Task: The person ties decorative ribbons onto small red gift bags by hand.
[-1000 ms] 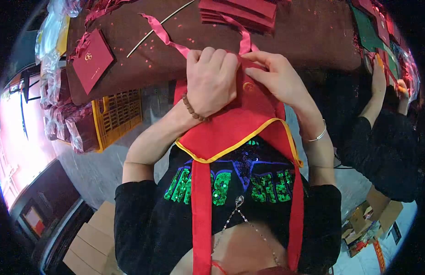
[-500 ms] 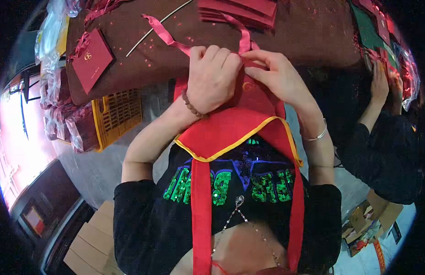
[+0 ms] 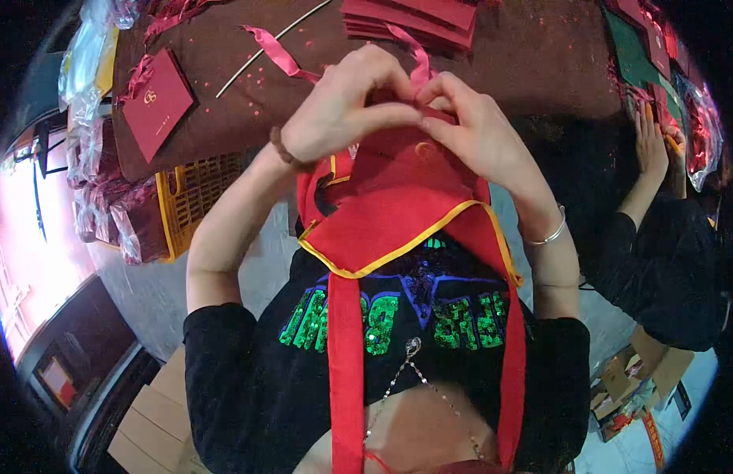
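A dark red gift bag with a gold logo (image 3: 423,150) lies before me, partly hidden by my hands and overlapping my red apron (image 3: 382,229). From its top rises a pink ribbon (image 3: 418,66); another pink ribbon end (image 3: 275,52) stretches left over the table. My left hand (image 3: 352,103) is arched over the bag's top, its thumb and fingertips closed around the ribbon at the bag's edge. My right hand (image 3: 478,126) meets it there, pinching the ribbon between thumb and forefinger. The exact spot of the grip is partly covered.
The brown table (image 3: 532,71) carries a stack of red cards or bags (image 3: 410,22), a thin metal rod (image 3: 263,55) and a red bag with ribbon (image 3: 157,103). A yellow crate (image 3: 196,197) stands left below. At right, a co-worker's hands (image 3: 652,146) work near plastic-wrapped items (image 3: 702,130).
My left hand has turned from a fist over the ribbon to an arched pinch, its wrist shifting left and up. My right hand stays nearly in place.
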{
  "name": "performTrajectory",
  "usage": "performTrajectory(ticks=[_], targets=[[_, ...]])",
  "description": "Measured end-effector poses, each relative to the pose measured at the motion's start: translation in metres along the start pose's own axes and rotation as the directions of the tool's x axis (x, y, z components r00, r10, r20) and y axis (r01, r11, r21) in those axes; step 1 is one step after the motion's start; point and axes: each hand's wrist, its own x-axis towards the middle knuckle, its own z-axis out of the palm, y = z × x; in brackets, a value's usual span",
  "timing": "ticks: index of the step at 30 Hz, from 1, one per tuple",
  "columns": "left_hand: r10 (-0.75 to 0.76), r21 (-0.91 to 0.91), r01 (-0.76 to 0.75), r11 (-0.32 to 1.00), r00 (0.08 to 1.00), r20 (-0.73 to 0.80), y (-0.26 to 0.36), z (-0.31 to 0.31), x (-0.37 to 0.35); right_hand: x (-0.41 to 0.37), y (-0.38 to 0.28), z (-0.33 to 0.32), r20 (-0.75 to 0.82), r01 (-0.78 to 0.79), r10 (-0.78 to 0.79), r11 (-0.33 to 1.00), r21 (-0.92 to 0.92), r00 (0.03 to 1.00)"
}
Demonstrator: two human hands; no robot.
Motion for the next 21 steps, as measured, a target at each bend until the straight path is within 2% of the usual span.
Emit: performTrajectory(ticks=[1, 2, 3, 4, 5, 7, 8, 10, 11, 12, 14, 18, 20, 21], targets=[[-0.239, -0.146, 0.237, 0.961, 0.971, 0.003, -0.001, -0.001, 0.000, -0.001, 0.001, 0.001, 0.000, -0.001, 0.001, 1.000, 0.002, 1.000], [-0.226, -0.019, 0.227, 0.974, 0.972, 0.071, -0.001, -0.010, 0.005, -0.002, 0.002, 0.003, -0.011, 0.028, -0.028, 0.999, 0.039, 1.000], [-0.147, 0.051, 0.141, 0.989, 0.982, 0.121, -0.009, -0.012, 0.008, -0.002, 0.001, 0.004, -0.021, 0.061, -0.059, 0.995, 0.074, 0.998], [-0.072, 0.117, 0.052, 0.992, 0.982, 0.175, -0.016, -0.014, 0.011, -0.003, -0.001, 0.004, -0.017, 0.063, -0.062, 0.995, 0.073, 0.998], [-0.075, 0.119, 0.055, 0.991, 0.982, 0.171, -0.020, -0.017, 0.014, -0.005, -0.005, 0.005, -0.023, 0.083, -0.082, 0.995, 0.061, 0.996], [-0.099, 0.023, 0.101, 0.995, 0.855, 0.509, -0.020, -0.026, 0.027, -0.008, -0.013, 0.005, -0.028, 0.087, -0.086, 0.995, 0.045, 0.996], [-0.099, 0.024, 0.101, 0.995, 0.857, 0.505, -0.019, -0.029, 0.033, -0.009, -0.014, 0.004, -0.026, 0.090, -0.089, 0.995, 0.043, 0.996], [-0.037, -0.030, 0.084, 0.996, 0.696, 0.717, -0.015, -0.034, 0.044, -0.010, -0.016, 0.005, -0.001, 0.114, -0.114, 0.993, 0.012, 0.993], [-0.144, 0.004, 0.218, 0.976, 0.627, 0.766, -0.011, -0.036, 0.048, -0.010, -0.022, 0.002, 0.009, 0.115, -0.115, 0.993, -0.009, 0.993], [-0.147, 0.006, 0.219, 0.976, 0.630, 0.763, -0.014, -0.036, 0.049, -0.010, -0.023, 0.002, 0.012, 0.119, -0.119, 0.993, -0.009, 0.993], [-0.189, -0.025, 0.391, 0.920, 0.498, 0.846, -0.023, -0.033, 0.052, -0.011, -0.021, 0.004, 0.006, 0.081, -0.081, 0.995, 0.059, 0.997], [-0.126, -0.095, 0.365, 0.926, 0.536, 0.834, -0.026, -0.025, 0.050, -0.008, -0.012, 0.002, 0.028, 0.062, -0.068, 0.982, 0.179, 0.997], [-0.036, -0.213, 0.264, 0.941, 0.701, 0.713, -0.021, -0.022, 0.045, -0.007, -0.009, 0.000, 0.068, 0.023, -0.037, 0.980, 0.196, 0.997], [-0.034, -0.214, 0.265, 0.940, 0.700, 0.714, -0.023, -0.021, 0.044, -0.007, -0.006, 0.000, 0.067, 0.021, -0.035, 0.980, 0.196, 0.997]])
